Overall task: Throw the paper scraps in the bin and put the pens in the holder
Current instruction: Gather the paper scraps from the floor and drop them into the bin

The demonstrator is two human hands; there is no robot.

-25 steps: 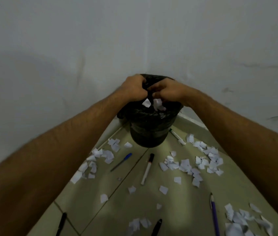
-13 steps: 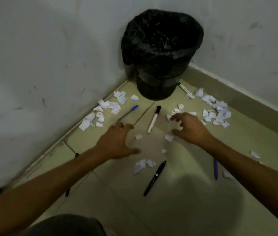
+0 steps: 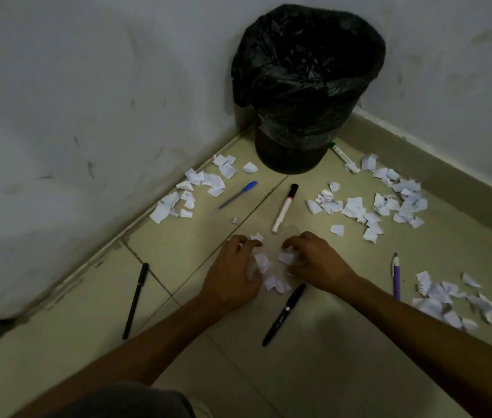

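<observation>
My left hand (image 3: pixel 232 267) and my right hand (image 3: pixel 314 263) rest on the floor tiles, fingers curled, cupped around a small heap of white paper scraps (image 3: pixel 269 270) that lies between them. The black bin (image 3: pixel 293 152), lined with a black bag, stands in the corner beyond the hands. Pens lie scattered: a blue pen (image 3: pixel 235 196), a white marker with a black cap (image 3: pixel 284 208), a black pen (image 3: pixel 284 313) just below my right hand, another black pen (image 3: pixel 136 300) at the left, a purple pen (image 3: pixel 395 277) at the right. No pen holder is in view.
More scraps lie in piles by the left wall (image 3: pixel 196 188), to the right of the bin (image 3: pixel 389 203) and at the far right (image 3: pixel 450 300). A green-capped marker (image 3: pixel 343 155) lies against the bin's right side. Walls close off the corner on both sides.
A second ago both hands were over the bin dropping scraps. They came down to the floor, spread apart, and have now drawn together around the small heap.
</observation>
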